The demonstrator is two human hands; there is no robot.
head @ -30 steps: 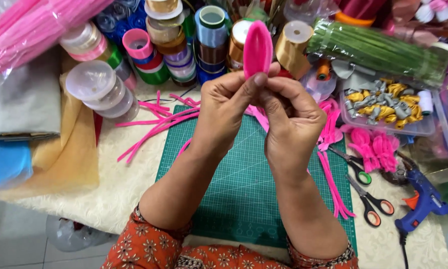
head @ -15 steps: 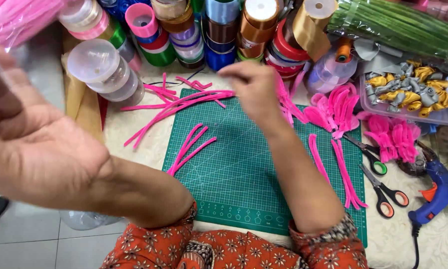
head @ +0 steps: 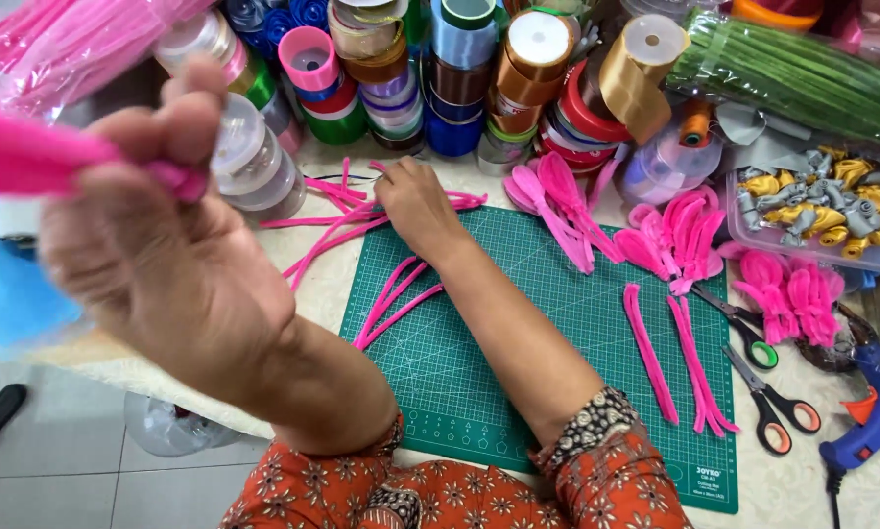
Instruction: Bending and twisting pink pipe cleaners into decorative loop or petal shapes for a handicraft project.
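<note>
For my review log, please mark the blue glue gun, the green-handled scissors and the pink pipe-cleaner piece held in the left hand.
Blue glue gun [head: 876, 416], head view, body.
Green-handled scissors [head: 753, 343], head view, handle.
Pink pipe-cleaner piece [head: 28, 162], head view, fuzzy middle.

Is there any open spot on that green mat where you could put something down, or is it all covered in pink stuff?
The cutting mat is bare in its near middle, between the right forearm and the straight pink stems. The strip between the loose stems and the forearm is narrower. The far edge is crowded: ribbon spools, pink loops, and the right hand among strands. Scissors block the right side.
</note>
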